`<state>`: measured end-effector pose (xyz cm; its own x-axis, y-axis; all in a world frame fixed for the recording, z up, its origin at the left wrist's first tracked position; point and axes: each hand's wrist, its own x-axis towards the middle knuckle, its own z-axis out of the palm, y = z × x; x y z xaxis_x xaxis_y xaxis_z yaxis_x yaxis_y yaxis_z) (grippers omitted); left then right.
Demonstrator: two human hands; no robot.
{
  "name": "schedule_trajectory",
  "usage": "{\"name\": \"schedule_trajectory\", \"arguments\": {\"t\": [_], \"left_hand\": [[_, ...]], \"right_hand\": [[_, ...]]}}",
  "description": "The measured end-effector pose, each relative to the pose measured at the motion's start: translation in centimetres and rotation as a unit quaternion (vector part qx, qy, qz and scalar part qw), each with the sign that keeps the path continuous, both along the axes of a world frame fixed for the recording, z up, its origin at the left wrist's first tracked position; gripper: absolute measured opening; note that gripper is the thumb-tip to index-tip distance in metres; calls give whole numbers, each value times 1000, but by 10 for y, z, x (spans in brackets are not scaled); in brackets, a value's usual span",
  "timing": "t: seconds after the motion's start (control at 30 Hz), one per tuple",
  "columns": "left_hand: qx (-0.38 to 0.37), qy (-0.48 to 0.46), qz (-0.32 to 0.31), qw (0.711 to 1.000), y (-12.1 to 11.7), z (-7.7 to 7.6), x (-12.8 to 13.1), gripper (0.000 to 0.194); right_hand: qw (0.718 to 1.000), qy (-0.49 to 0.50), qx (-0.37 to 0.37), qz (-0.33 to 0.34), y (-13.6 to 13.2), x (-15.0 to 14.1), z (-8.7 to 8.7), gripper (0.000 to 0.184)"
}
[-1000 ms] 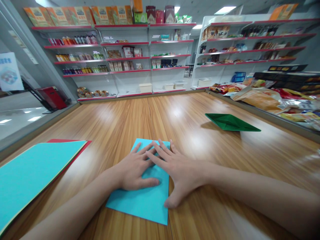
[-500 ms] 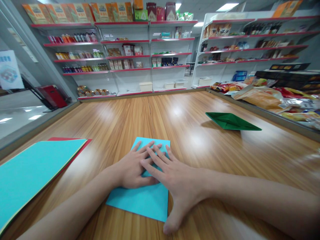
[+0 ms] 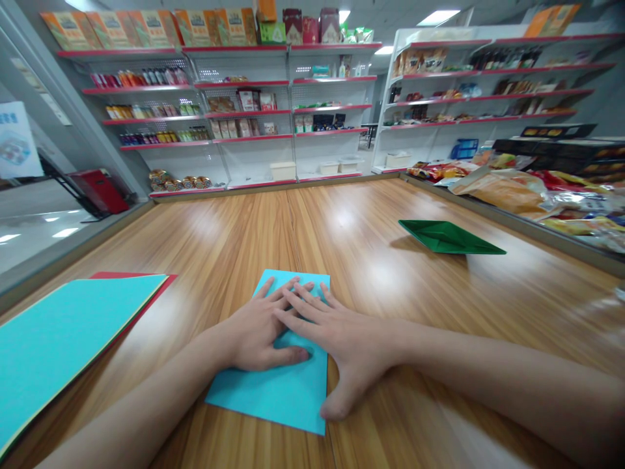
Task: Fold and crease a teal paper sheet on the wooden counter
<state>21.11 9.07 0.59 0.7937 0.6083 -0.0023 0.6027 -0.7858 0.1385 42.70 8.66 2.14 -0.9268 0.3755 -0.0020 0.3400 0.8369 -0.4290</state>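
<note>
A light-blue sheet of paper (image 3: 273, 394), apparently folded, lies flat on the wooden table in front of me. My left hand (image 3: 261, 332) rests on it, palm down with the fingers spread. From the right, my right hand (image 3: 342, 335) reaches over the paper, fingers stretched and spread. Its fingertips overlap those of my left hand near the upper part of the sheet. The right thumb sits by the paper's lower right edge. Neither hand grips anything. What lies under the palms is hidden.
A stack of coloured paper (image 3: 73, 339), blue on top with red showing below, lies at the left. Toward the right stands a green folded paper shape (image 3: 449, 236). Snack packets (image 3: 512, 192) line the table's right edge. Stocked shelves (image 3: 254, 137) stand beyond the table (image 3: 234, 228).
My right hand has shifted slightly up and flattened, its thumb moving up along the paper's edge. My left hand stays almost in place. The whole view has shifted a little.
</note>
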Motion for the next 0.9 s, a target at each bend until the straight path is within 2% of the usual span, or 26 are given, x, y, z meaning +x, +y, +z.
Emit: {"name": "schedule_trajectory", "arguments": {"t": [0.13,0.33,0.53,0.73,0.9], "left_hand": [[-2,-8,-12,1000,-1,3,1,81],[-12,-10,-36,999,-6,8,4,87],[-15,-6,-50,999,-7,12,6,91],[-25,-4,-49,998,-8,11,6,88],[-30,22,-44,998,-9,13,7,86]], "right_hand": [[999,-28,-20,-11,6,1,4,122],[994,-78,-31,-63,15,5,12,124],[991,-94,-28,-95,23,9,9,127],[989,-61,-27,-131,45,17,5,125],[984,-87,-21,-151,58,22,9,124]]}}
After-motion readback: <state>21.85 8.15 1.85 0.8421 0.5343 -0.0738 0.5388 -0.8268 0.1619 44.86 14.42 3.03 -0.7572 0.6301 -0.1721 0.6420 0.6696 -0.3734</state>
